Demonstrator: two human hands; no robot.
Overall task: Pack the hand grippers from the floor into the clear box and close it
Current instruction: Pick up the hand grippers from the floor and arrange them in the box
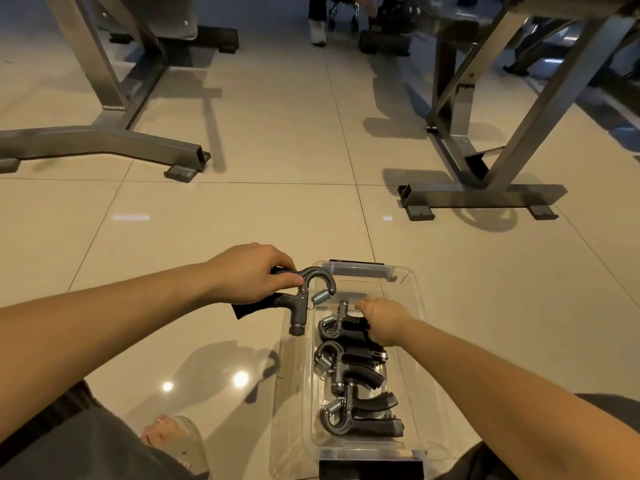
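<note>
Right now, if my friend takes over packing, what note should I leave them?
Left hand: grips a hand gripper above the left edge of the clear box.
Right hand: down in the box, on the far gripper; its fingers are hidden.
Done: three grippers lie in the box.
Left: put the held one in, then close the box, which is open now.
</note>
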